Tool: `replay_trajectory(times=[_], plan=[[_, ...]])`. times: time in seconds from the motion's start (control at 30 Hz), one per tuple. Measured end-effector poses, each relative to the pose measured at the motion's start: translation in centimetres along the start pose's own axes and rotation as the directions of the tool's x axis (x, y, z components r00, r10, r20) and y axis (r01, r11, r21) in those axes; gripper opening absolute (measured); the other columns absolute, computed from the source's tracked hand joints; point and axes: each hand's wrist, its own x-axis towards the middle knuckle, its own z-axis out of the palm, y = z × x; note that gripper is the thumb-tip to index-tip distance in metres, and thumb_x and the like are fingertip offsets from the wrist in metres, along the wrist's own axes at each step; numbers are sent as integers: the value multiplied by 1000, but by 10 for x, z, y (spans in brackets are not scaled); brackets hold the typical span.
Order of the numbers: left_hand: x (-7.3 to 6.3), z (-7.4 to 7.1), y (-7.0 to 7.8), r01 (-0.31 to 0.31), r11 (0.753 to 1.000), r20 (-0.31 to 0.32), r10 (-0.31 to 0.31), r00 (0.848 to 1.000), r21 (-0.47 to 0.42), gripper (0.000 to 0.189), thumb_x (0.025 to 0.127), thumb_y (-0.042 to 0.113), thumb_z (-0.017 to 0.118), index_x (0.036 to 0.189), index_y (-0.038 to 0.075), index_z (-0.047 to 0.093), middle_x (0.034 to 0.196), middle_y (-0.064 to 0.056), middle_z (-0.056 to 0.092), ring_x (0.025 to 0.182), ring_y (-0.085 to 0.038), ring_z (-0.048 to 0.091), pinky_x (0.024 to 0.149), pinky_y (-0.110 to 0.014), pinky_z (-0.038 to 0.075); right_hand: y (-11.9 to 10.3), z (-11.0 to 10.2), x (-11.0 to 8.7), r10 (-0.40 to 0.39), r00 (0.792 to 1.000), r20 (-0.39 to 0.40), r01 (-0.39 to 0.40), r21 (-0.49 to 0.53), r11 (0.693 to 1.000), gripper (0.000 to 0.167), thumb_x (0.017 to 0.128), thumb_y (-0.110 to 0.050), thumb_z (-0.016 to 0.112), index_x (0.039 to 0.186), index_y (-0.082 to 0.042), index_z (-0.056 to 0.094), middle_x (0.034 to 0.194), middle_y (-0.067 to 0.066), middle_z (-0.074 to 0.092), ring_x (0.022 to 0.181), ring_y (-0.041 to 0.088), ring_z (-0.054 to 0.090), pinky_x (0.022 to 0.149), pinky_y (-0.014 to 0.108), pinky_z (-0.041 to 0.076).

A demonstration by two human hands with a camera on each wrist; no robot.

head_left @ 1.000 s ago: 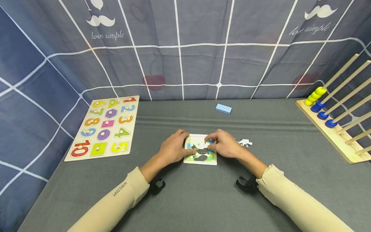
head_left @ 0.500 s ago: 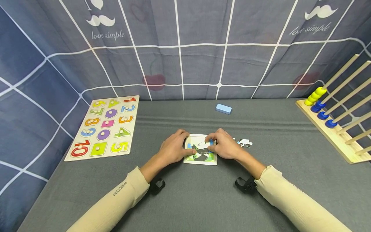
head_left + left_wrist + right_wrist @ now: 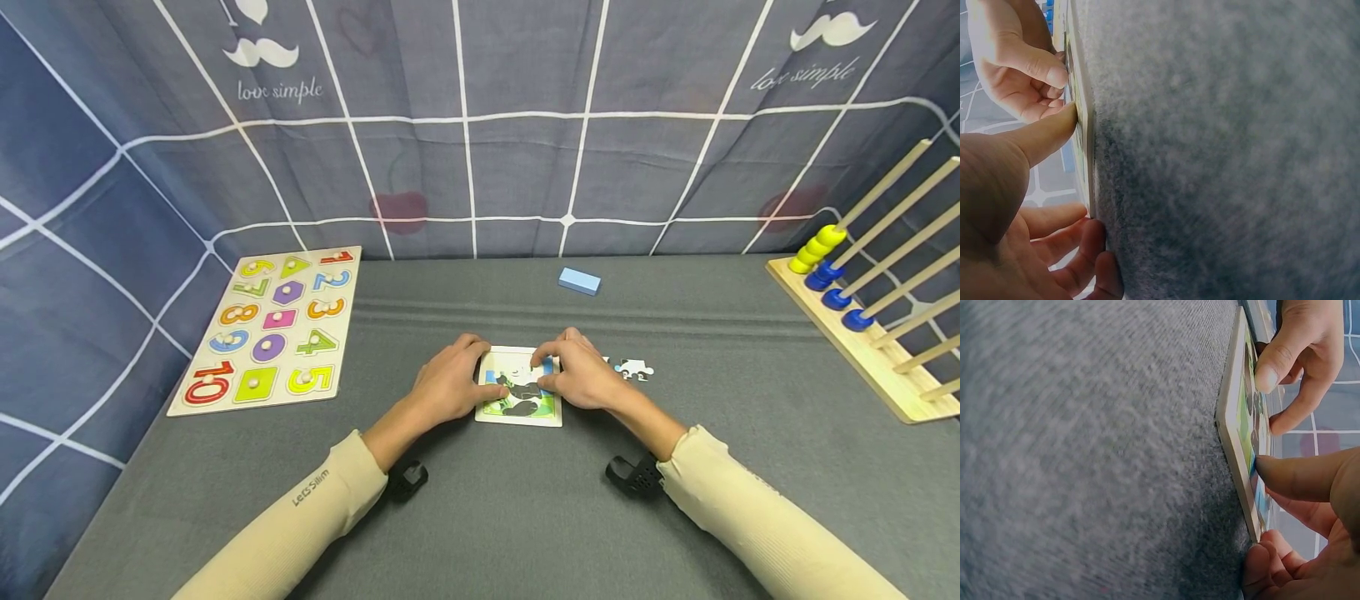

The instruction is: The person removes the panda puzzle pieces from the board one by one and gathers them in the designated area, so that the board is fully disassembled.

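A small square panda jigsaw puzzle (image 3: 517,422) with a pale tray rim lies flat in front of me. My left hand (image 3: 447,385) grips its left side, thumb on the picture and fingertips along the edge. Over the upper right part, my right hand (image 3: 581,373) has its thumb and forefinger curled onto a blue-edged puzzle piece (image 3: 1253,476). That hand covers much of this piece, so how it sits in the tray is hard to see. Beyond the right hand lies a loose black-and-white puzzle piece (image 3: 635,369); a sliver of another piece shows beside it, partly hidden.
At the left lies a number-and-shape peg board (image 3: 347,333). A light blue block (image 3: 579,282) rests near the back of the grey tabletop (image 3: 517,517). A wooden bead abacus (image 3: 870,342) stands at the right, and a grid-patterned curtain (image 3: 517,167) hangs behind.
The right hand and forearm have shifted very slightly, uncovering a little more of the loose pieces beside it. My left hand and the puzzle stay where they were.
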Motion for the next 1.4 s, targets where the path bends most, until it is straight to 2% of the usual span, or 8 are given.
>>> replay_trajectory(times=[0.17,0.37,0.43,0.63,0.8,1.03,1.4], plan=[[0,1,0,4,1000,4,-4,1000,-3,72,86,48,74,142,8,52,144,-7,48,123,-31,53,91,-54,46,1,1,0,-7,1000,-2,7,5,1000,21,84,-2,74,105,-5,72,95,11,48,83,22,41,73,36,35],[0,1,0,3,1000,2,-3,1000,-4,72,86,48,75,142,8,52,143,-7,48,122,-30,53,91,-53,47,4,1,2,-10,1000,-8,10,34,999,42,84,-1,73,125,0,63,106,17,51,84,24,46,71,37,38],[0,1,0,4,1000,0,-4,1000,-6,72,86,48,75,141,8,52,143,-7,48,121,-30,53,91,-52,47,3,2,2,-8,1000,-8,8,36,999,44,84,-1,73,127,2,62,106,17,51,84,24,45,72,36,38],[0,0,0,5,1000,-2,-5,1000,-10,72,86,48,75,141,8,52,143,-8,48,121,-31,53,91,-53,47,4,1,2,-18,999,-51,20,44,999,38,82,3,70,120,7,67,97,15,54,81,24,46,72,35,38],[-1,0,0,1,1000,-5,-1,1000,-6,72,86,48,75,141,8,52,143,-8,48,121,-31,53,91,-52,47,4,1,3,-29,996,-86,35,67,997,32,84,3,69,116,1,70,96,14,55,79,23,47,70,35,38],[0,0,1,4,1000,-10,-4,1000,-6,71,85,47,75,140,8,53,142,-7,49,119,-30,54,90,-51,48,1,0,4,-41,995,-91,54,145,988,23,87,6,63,107,-1,70,79,6,56,68,17,48,64,34,40],[1,0,1,11,1000,5,-11,1000,3,73,86,48,75,141,7,52,143,-7,48,120,-29,53,90,-51,47,3,-2,2,-32,996,-86,45,164,985,21,90,6,62,109,0,68,81,7,57,69,18,49,64,34,41]])
